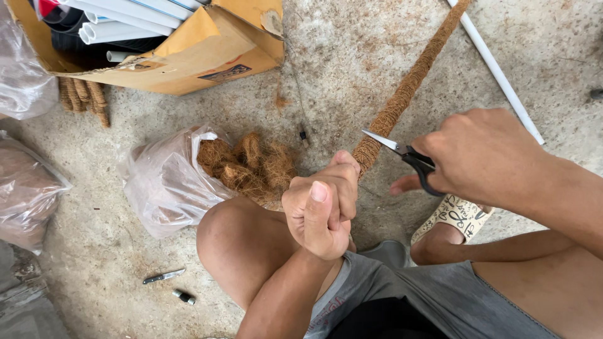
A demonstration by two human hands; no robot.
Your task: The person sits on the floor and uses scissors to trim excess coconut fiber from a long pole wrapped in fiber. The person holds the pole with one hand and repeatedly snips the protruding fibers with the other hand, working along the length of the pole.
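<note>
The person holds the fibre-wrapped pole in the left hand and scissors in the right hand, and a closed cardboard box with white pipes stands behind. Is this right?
Not quite. In the head view the cardboard box is open, not closed; its flaps are folded out and the white pipes show inside. The rest holds: the left hand grips the fibre-wrapped pole, and the right hand holds the scissors.

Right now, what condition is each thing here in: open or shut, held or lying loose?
Left hand: fist closed around the near end of the pole.
Right hand: gripping the scissors.
Scissors: blades open, tips at the pole.
Coir-wrapped pole: held at one end, slanting away over the floor.
Plastic bag: open, brown fibre spilling out.
Cardboard box: open, white pipes inside.
White pipe: lying loose on the floor.
Small knife: lying untouched on the floor.
</note>
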